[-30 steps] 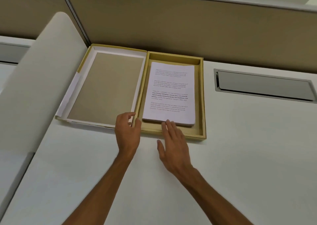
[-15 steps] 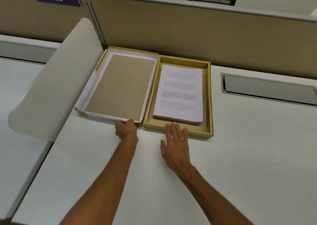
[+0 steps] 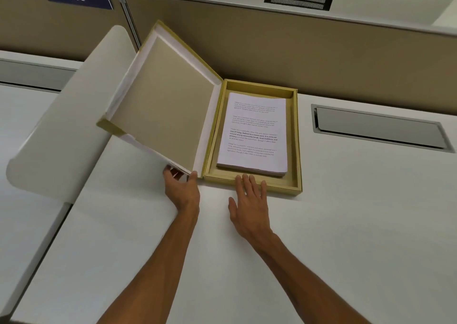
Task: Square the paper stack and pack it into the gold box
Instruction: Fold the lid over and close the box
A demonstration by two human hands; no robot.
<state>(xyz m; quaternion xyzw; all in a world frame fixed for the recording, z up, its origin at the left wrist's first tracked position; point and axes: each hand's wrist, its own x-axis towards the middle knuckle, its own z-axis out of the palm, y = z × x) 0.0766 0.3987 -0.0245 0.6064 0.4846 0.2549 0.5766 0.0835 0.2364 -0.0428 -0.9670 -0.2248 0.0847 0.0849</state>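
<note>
Closure is the step in hand: the paper stack (image 3: pixel 253 135) already lies squared inside the gold box (image 3: pixel 298 140), flat on its floor with a margin of bare card all round. My left hand (image 3: pixel 184 190) pinches the near edge of the hinged lid (image 3: pixel 165 106), thumb on the inner face and fingers underneath, with the lid tilted up off the worktop (image 3: pixel 346 224); how firmly I hold it I cannot tell, as the edge is blurred. My right hand (image 3: pixel 251 197) rests flat on the worktop, fingers (image 3: pixel 252 182) spread and touching the box's near wall, which I judge steadies it. The next move calls for swinging the lid over on its spine without shifting the tray. The box is rigid board, matt gold outside, the lid lined tan with white borders; the sheets are thin, printed, with crisp edges.
</note>
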